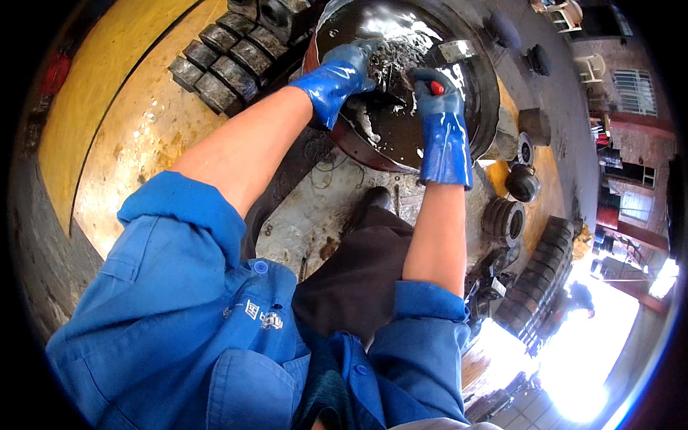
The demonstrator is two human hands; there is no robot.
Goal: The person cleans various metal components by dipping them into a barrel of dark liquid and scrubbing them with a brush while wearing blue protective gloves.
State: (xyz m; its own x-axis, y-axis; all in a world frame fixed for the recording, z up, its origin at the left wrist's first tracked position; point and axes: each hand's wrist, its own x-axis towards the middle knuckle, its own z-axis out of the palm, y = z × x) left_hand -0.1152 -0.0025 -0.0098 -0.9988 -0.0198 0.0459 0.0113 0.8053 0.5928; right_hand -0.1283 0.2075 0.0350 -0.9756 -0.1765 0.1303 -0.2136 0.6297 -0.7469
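Both my hands wear long blue rubber gloves and are over a round drum [345,136] of dark, shiny liquid. My left hand [350,59] is at the drum's left side, its fingers curled against a wet, gritty dark clump [398,61]; what they grip is hidden. My right hand [436,99] is closed round a tool with a red handle end [436,88] showing at the fist. The tool's working end cannot be made out among the dark clump. A pale block-like piece [456,50] lies near the drum's far right side, beyond my right hand.
Rows of dark metal blocks [233,61] stand on a yellowish board [136,136] to the left. At the right are ring-shaped parts [504,220], a dark round part [522,183] and a long row of stacked rings [536,272]. My shoe [377,198] is close below the drum.
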